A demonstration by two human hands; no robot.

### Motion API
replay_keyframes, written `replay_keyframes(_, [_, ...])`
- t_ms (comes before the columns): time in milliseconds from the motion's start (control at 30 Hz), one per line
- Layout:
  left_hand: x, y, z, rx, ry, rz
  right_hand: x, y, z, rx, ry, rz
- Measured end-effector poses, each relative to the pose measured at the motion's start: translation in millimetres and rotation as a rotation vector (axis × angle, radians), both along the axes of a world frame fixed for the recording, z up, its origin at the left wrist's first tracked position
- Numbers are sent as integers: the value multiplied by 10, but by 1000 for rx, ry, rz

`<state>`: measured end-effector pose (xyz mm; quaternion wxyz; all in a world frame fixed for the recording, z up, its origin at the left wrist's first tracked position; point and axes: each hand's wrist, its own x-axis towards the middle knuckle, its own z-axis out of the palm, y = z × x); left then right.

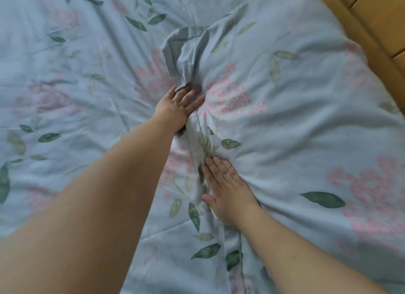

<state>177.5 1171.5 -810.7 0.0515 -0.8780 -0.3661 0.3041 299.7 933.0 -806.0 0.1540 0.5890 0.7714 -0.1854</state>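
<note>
A pale blue quilt (pixel 295 123) printed with pink flowers and green leaves fills the view, its right part folded over onto the rest. The folded edge runs down the middle, and a loose corner flap (pixel 186 52) stands up at its far end. My left hand (pixel 178 106) lies flat with straight fingers just below that flap, pressing the fold. Nearer to me, my right hand (pixel 225 193) presses flat on the same folded edge, fingers straight and pointing away.
A wooden floor (pixel 381 20) shows at the top right, beyond the quilt's edge. The lower layer of the quilt (pixel 65 85) spreads out wrinkled to the left.
</note>
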Motion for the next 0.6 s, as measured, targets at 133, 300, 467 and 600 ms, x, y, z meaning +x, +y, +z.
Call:
replay_keyframes(133, [221,-227,750,-105,131,54,85,55,780,-58,39,7])
replay_keyframes(300, [462,-464,2234,-137,-159,88,557,-143,2184,13,-93,-11])
replay_keyframes(467, [965,-1009,3722,-123,-522,45,1162,-580,3651,52,-154,-279])
replay_keyframes(600, [1499,-1677,4583,-112,-715,-87,1516,-1244,4582,169,-111,-542])
